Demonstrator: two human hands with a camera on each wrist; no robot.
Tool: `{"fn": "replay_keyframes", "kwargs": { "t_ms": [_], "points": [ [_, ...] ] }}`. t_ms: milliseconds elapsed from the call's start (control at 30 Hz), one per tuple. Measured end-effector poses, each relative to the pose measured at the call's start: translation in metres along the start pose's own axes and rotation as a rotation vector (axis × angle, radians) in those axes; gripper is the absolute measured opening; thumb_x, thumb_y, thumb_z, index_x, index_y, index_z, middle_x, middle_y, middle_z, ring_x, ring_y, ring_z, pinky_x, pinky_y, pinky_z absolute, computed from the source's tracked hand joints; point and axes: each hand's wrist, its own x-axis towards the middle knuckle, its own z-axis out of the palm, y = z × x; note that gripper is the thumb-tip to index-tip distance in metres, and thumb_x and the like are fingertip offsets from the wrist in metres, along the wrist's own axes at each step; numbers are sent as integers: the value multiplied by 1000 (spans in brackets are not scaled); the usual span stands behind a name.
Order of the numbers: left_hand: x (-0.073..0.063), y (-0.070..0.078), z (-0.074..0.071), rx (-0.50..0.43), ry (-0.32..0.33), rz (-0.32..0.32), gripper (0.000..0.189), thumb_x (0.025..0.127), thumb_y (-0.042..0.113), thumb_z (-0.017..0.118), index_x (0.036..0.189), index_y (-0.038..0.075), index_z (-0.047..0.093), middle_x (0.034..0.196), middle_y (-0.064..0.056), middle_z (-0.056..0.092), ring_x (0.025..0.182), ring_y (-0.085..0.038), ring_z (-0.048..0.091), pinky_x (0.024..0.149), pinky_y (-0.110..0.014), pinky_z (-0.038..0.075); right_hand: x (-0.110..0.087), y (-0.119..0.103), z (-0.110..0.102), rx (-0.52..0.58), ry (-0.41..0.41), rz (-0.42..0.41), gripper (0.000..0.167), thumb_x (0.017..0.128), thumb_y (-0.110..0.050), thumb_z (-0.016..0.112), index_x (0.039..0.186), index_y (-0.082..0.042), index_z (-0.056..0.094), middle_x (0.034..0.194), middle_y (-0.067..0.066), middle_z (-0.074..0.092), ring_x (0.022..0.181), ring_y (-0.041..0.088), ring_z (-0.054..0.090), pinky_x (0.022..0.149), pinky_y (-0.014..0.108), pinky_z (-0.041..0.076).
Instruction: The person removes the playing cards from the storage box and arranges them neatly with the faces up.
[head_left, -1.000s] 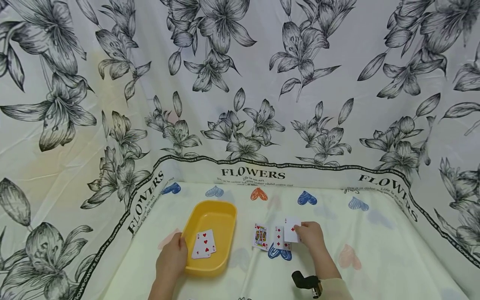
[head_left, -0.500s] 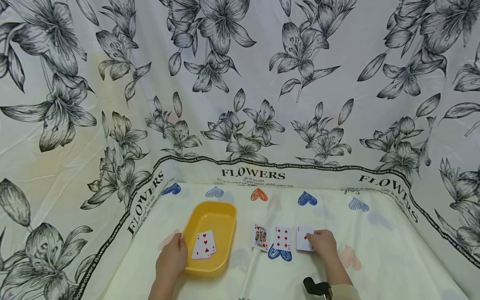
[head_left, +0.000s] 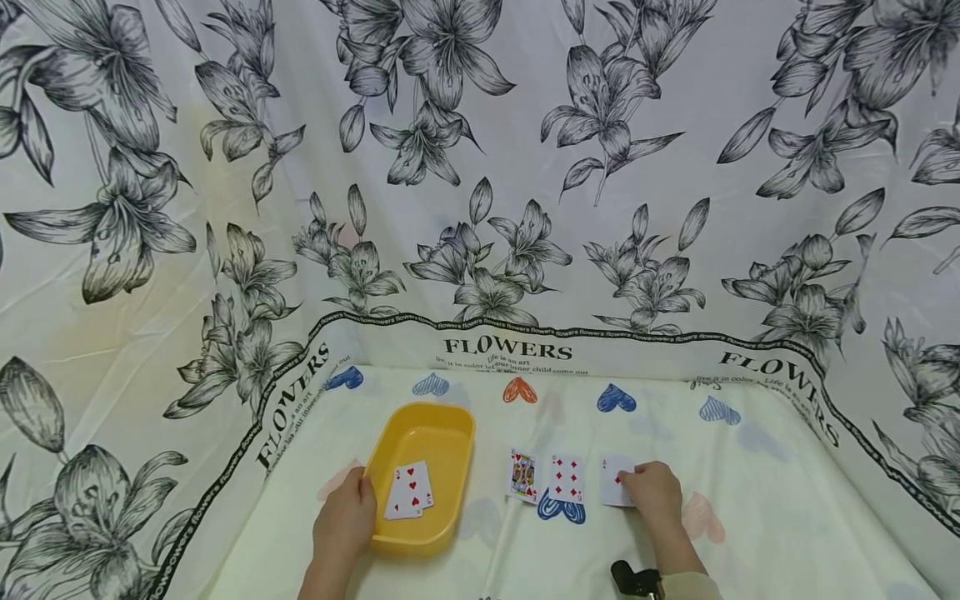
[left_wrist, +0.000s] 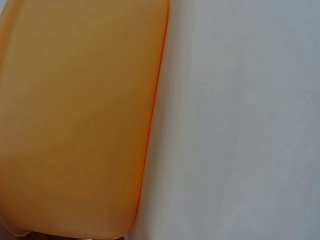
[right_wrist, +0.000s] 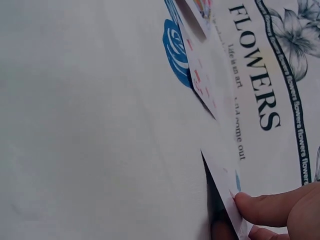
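My left hand (head_left: 343,512) grips the left rim of a yellow plastic tray (head_left: 463,446), thumb on top of the edge. Inside the tray lie overlapping playing cards, a heart card (head_left: 408,490) uppermost. Between thumb and fingers, my right hand (head_left: 654,498) pinches the ace of diamonds (head_left: 613,479) by its right side. In the right wrist view that card (right_wrist: 222,185) is tilted, with a dark gap beneath its near edge. To its left lie the six of diamonds (head_left: 566,477) and a king of hearts (head_left: 522,476), face up in a row. The left wrist view shows mostly the tray's outer wall (left_wrist: 85,110).
A pale cloth (head_left: 570,558) printed with hearts covers the table. Behind and at the sides hangs a white flowered curtain (head_left: 480,108). A black device (head_left: 633,577) is strapped at the right wrist.
The right hand has carried the ace of diamonds to the right, from over the six of diamonds, which now shows fully. The left hand and tray have stayed put.
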Motion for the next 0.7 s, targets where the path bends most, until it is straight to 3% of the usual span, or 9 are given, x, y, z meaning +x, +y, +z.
{"fn": "replay_keyframes", "kwargs": {
  "t_ms": [133, 400, 700],
  "points": [
    [0, 0, -1, -1, 2, 0, 43, 107, 22, 41, 138, -6, 55, 124, -26, 66, 94, -38, 67, 87, -62, 50, -1, -1, 1, -65, 37, -2, 39, 88, -19, 72, 104, 16, 64, 101, 30, 67, 90, 43, 63, 80, 53, 51],
    [1, -2, 2, 0, -5, -2, 44, 107, 22, 40, 138, -6, 54, 127, -27, 65, 99, -41, 67, 87, -63, 49, -7, -4, -2, -239, 24, -3, 36, 90, -27, 74, 90, 8, 65, 82, 21, 66, 68, 31, 58, 55, 42, 46],
    [1, -2, 2, 1, -2, -7, 44, 107, 22, 40, 137, -6, 55, 124, -26, 66, 95, -39, 67, 87, -63, 49, -8, -5, -1, -266, 37, -40, 33, 90, -25, 73, 90, 7, 66, 84, 22, 68, 69, 31, 61, 54, 46, 49]
  ]
}}
